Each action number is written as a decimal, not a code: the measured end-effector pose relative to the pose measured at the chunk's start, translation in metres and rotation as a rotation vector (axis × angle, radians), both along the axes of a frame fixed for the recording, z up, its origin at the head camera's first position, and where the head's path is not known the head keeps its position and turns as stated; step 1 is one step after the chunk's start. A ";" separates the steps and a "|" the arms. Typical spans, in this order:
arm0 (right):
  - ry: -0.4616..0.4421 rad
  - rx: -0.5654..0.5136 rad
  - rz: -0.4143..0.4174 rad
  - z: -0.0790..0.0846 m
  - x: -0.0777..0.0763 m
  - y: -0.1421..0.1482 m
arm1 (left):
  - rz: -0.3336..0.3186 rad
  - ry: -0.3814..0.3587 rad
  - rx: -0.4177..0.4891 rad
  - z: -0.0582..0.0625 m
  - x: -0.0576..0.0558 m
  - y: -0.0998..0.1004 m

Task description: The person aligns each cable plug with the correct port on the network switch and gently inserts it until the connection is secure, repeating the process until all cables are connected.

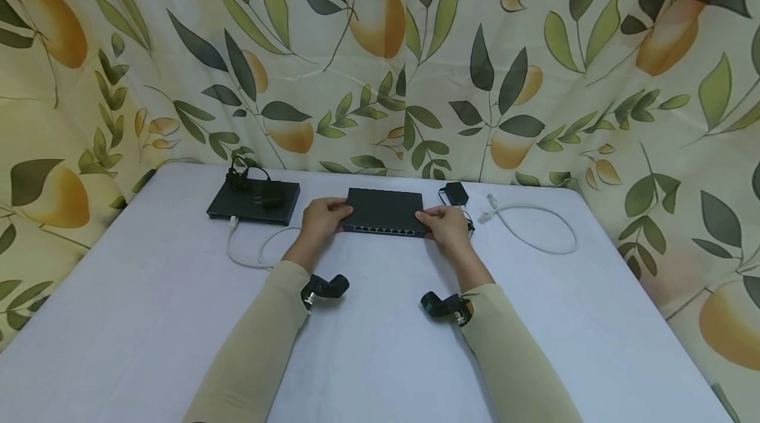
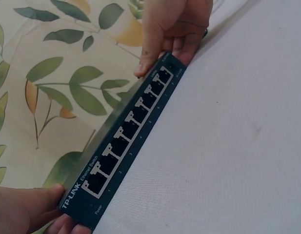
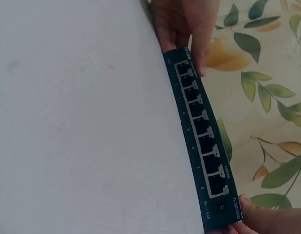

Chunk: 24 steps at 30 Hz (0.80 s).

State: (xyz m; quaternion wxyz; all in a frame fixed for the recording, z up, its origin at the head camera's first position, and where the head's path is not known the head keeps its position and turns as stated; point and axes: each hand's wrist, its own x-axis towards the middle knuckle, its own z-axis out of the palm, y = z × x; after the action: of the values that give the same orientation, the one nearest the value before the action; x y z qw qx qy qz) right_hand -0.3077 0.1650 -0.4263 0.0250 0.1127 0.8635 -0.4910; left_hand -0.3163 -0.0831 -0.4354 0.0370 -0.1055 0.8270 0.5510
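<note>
A dark TP-LINK Ethernet switch lies level near the back middle of the white table, its row of ports facing me. My left hand grips its left end, thumb on the top edge and fingers beneath. At the opposite end, my right hand holds the switch the same way. The left wrist view shows the port face of the Ethernet switch close up, beside the "Power" label. In the right wrist view, the round power socket has nothing plugged in. Whether the switch touches the cloth is hard to tell.
Back left sits a flat black box with a black power adapter on top and a white cable plugged into its front. Right of the switch lie another black adapter and a loose white network cable. A patterned curtain hangs behind.
</note>
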 end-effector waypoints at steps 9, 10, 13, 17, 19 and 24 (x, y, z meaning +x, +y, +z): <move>-0.024 -0.027 0.058 0.007 0.003 0.004 | -0.017 -0.054 0.034 0.004 0.001 -0.002; -0.025 -0.023 0.075 0.009 0.003 0.005 | -0.015 -0.060 0.039 0.004 0.001 -0.003; -0.034 -0.025 0.105 0.015 0.004 0.009 | -0.014 -0.059 0.047 0.003 0.000 -0.003; -0.046 -0.020 0.110 0.024 0.008 0.014 | -0.015 -0.053 0.051 0.003 0.001 -0.003; -0.041 0.011 0.102 0.029 0.010 0.018 | -0.017 -0.050 0.051 0.003 0.001 -0.003; -0.019 0.127 0.072 0.040 0.015 0.029 | -0.015 -0.058 0.054 0.003 0.002 -0.002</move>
State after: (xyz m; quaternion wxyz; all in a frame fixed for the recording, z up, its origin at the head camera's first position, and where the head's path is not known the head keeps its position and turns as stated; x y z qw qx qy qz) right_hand -0.2928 0.1942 -0.3864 0.0437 0.0876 0.8962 -0.4327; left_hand -0.3147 -0.0856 -0.4327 0.0677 -0.1143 0.8111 0.5696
